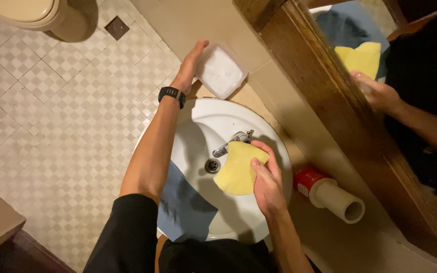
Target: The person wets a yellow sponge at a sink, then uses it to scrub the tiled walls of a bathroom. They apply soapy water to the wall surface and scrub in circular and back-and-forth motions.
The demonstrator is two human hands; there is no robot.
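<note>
My right hand presses a yellow cloth against the inside of a white round sink, just right of the drain and below the metal faucet. My left hand, with a black watch on the wrist, reaches out to the far side and rests its fingers on a white square container that sits on the counter beyond the sink. A blue cloth hangs over the sink's near rim.
A red and white can lies on the beige counter to the right of the sink. A wood-framed mirror on the right reflects the hand and yellow cloth. A toilet stands on the checkered tile floor at top left.
</note>
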